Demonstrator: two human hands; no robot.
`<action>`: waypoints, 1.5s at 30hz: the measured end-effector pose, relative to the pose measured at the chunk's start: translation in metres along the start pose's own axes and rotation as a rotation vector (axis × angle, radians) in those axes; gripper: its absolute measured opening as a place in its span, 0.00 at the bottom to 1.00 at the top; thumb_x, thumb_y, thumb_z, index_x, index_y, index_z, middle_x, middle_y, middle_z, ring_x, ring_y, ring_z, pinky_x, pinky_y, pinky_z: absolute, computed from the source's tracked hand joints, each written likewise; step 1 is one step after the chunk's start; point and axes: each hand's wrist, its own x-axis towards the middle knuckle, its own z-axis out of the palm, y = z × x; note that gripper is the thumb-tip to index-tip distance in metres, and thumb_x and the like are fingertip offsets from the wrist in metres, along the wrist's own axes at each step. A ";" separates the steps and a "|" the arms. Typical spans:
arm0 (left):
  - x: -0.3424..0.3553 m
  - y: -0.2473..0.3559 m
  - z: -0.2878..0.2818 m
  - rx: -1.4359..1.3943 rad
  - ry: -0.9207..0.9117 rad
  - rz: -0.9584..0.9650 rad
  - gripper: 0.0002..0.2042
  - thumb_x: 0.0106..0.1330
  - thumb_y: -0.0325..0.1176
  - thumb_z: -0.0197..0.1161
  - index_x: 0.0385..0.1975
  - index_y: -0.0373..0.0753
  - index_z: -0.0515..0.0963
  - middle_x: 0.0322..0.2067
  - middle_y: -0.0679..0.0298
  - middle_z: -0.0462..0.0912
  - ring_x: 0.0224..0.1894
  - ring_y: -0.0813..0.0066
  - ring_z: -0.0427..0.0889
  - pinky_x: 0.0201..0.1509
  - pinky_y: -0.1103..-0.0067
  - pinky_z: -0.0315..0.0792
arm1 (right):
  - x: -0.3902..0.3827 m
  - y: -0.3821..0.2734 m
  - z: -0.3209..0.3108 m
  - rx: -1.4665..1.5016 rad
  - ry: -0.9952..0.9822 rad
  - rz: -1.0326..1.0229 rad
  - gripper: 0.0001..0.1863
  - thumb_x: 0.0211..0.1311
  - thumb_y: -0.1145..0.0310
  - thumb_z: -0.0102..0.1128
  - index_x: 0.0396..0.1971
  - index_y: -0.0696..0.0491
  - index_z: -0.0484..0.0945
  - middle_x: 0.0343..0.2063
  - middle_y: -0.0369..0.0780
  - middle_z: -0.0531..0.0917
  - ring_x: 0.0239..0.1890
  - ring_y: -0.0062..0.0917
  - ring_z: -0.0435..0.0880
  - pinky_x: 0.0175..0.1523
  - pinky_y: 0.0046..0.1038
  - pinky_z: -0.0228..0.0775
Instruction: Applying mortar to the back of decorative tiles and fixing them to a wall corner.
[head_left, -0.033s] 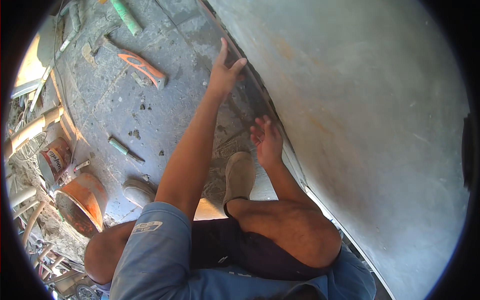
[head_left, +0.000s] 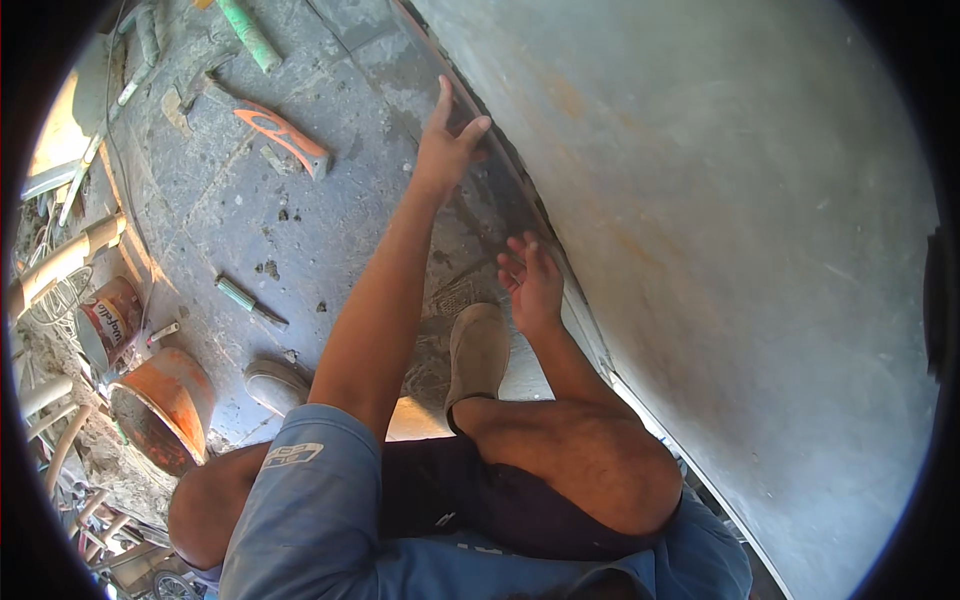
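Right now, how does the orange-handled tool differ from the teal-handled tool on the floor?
The orange-handled tool looks longer and bulkier than the teal-handled tool. The orange-handled tool's grip points to the picture's lower right; the teal-handled tool's grip points to its upper left. Both lie on the grey floor, touched by neither the left hand nor the right hand.

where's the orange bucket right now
In the head view, the orange bucket is at the lower left, just below the red tin and left of the person's left shoe.
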 end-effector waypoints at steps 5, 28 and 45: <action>-0.005 0.004 0.013 -0.021 0.026 -0.005 0.41 0.66 0.27 0.60 0.72 0.52 0.40 0.69 0.50 0.52 0.58 0.60 0.72 0.47 0.71 0.80 | 0.003 0.012 -0.014 -0.523 -0.023 -0.347 0.20 0.67 0.63 0.56 0.54 0.57 0.73 0.47 0.41 0.80 0.46 0.33 0.80 0.49 0.29 0.73; 0.106 0.069 -0.125 0.545 0.028 0.232 0.53 0.46 0.40 0.79 0.70 0.35 0.50 0.66 0.47 0.62 0.68 0.53 0.60 0.68 0.65 0.61 | -0.008 0.027 0.018 -1.524 -0.109 -1.094 0.24 0.61 0.68 0.58 0.56 0.62 0.70 0.60 0.49 0.68 0.58 0.46 0.70 0.62 0.42 0.64; 0.124 0.086 -0.104 0.618 0.095 0.119 0.51 0.47 0.42 0.78 0.70 0.40 0.52 0.61 0.48 0.69 0.63 0.55 0.69 0.65 0.64 0.66 | 0.011 0.008 0.020 -1.597 -0.086 -1.090 0.28 0.59 0.67 0.59 0.58 0.65 0.67 0.63 0.51 0.65 0.61 0.47 0.68 0.63 0.41 0.62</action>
